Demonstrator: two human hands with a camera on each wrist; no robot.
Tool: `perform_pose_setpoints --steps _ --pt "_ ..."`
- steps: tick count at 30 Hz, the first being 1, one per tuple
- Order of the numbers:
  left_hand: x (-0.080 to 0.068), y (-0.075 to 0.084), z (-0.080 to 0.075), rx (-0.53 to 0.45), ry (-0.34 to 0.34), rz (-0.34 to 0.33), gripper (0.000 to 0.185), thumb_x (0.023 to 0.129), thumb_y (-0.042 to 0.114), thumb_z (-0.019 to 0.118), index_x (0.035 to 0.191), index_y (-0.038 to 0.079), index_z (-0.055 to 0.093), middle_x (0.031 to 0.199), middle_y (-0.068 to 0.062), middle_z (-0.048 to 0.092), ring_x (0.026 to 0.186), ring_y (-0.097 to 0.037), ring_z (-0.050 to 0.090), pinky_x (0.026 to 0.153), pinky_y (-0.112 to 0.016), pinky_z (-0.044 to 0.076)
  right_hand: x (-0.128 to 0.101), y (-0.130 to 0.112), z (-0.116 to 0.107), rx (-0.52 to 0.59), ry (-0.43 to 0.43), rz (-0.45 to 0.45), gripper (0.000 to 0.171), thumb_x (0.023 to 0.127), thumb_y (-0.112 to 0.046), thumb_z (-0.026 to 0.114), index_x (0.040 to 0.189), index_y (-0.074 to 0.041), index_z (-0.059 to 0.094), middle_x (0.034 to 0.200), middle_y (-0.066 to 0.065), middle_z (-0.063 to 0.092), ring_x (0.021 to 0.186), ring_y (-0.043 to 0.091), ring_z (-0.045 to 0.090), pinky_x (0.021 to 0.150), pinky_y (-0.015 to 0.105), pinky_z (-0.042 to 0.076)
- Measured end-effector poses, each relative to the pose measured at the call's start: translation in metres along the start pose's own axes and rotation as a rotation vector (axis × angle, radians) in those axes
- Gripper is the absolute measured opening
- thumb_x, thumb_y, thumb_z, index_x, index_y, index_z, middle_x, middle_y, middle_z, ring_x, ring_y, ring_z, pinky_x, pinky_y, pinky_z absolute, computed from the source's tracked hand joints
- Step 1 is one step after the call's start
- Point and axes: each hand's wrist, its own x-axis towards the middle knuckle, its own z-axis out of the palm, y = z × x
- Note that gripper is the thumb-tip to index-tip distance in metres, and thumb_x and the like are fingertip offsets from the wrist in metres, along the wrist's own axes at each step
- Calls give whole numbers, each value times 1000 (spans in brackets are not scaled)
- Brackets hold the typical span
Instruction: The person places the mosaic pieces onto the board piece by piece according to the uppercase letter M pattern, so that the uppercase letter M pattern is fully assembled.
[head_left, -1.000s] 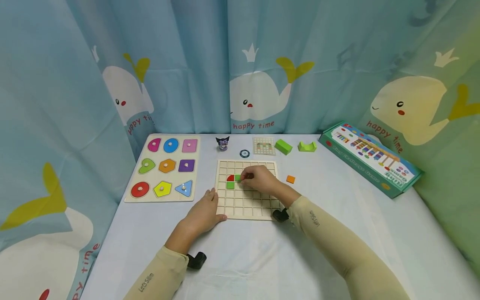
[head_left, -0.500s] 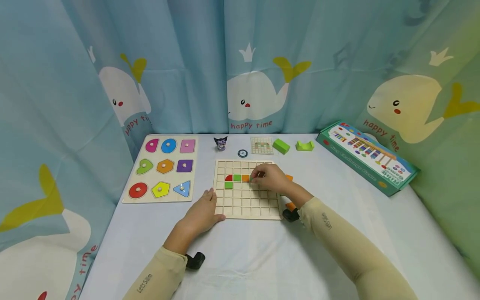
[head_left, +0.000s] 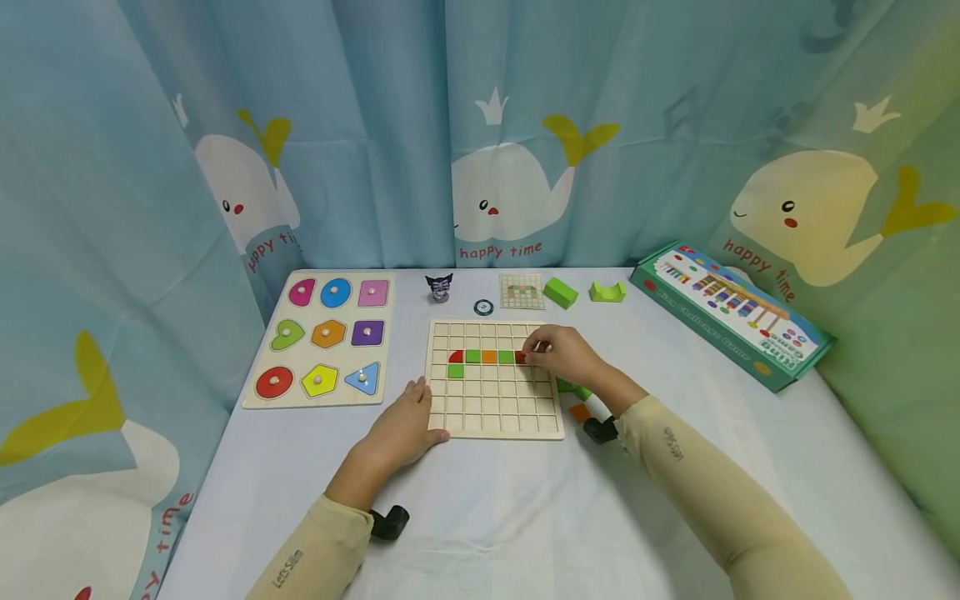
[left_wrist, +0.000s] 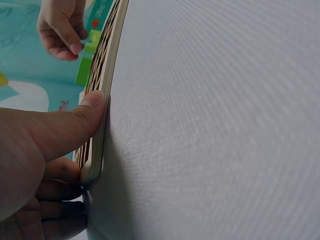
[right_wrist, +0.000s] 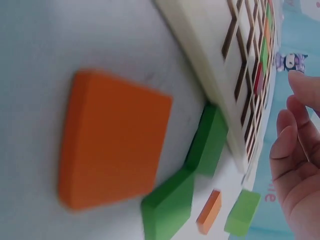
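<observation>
A wooden grid board (head_left: pixel 498 408) lies on the table. One row on it holds a red rounded tile (head_left: pixel 456 357), a green tile (head_left: pixel 473 356), an orange tile (head_left: pixel 489 357), another green tile (head_left: pixel 507 357) and a red tile (head_left: pixel 520 357); a further green tile (head_left: pixel 456 372) sits below the first. My left hand (head_left: pixel 401 425) braces the board's near left corner, thumb against the front edge and fingers along the left side. Over the row's right end, my right hand (head_left: pixel 566 354) has loosely bent fingers with nothing between them in the wrist views.
Loose orange (right_wrist: pixel 115 140) and green (right_wrist: pixel 209 140) tiles lie right of the board. Behind stand a pattern card (head_left: pixel 522 292), a green block (head_left: pixel 560 292), a green arch (head_left: pixel 607 292), a round token (head_left: pixel 483 307) and a figurine (head_left: pixel 439 287). A shape puzzle (head_left: pixel 318 337) and game box (head_left: pixel 731 312) flank them.
My right hand has moved rightward along the row. The orange, second green and red tiles now show there, one after another. My left hand stays at the board's corner.
</observation>
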Motion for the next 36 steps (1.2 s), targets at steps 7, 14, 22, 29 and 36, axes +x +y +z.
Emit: perform_pose_setpoints --steps 7,14,22,29,36 --pt "0 1 -1 2 3 -5 86 92 43 72 147 -14 38 158 -27 29 148 -40 27 118 -46 29 -5 9 -8 15 5 41 5 94 -15 72 95 -10 74 93 2 65 86 21 59 70 36 50" --pt "1 1 0 10 -3 -6 85 93 43 71 148 -13 37 159 -27 28 148 -39 26 118 -46 29 -11 17 -16 44 19 58 5 94 -10 72 98 -8 73 95 4 67 86 22 60 69 37 50" --pt "-3 1 -2 -19 8 4 85 92 40 73 146 -15 39 158 -29 29 147 -41 28 117 -47 31 -14 24 -22 30 36 84 6 92 -9 72 97 -7 73 95 7 68 86 24 61 71 36 50" --pt "-3 2 -3 -24 4 -4 86 92 41 73 147 -15 38 158 -28 29 147 -41 27 117 -47 30 -17 33 -25 21 41 114 5 92 -10 73 96 -7 73 97 7 68 87 25 60 73 37 50" --pt "-3 3 -3 -30 1 -9 86 92 40 74 147 -15 37 159 -28 29 147 -40 27 117 -47 30 -21 43 -29 16 36 160 6 93 -10 71 98 -6 72 98 9 66 87 25 58 75 37 49"
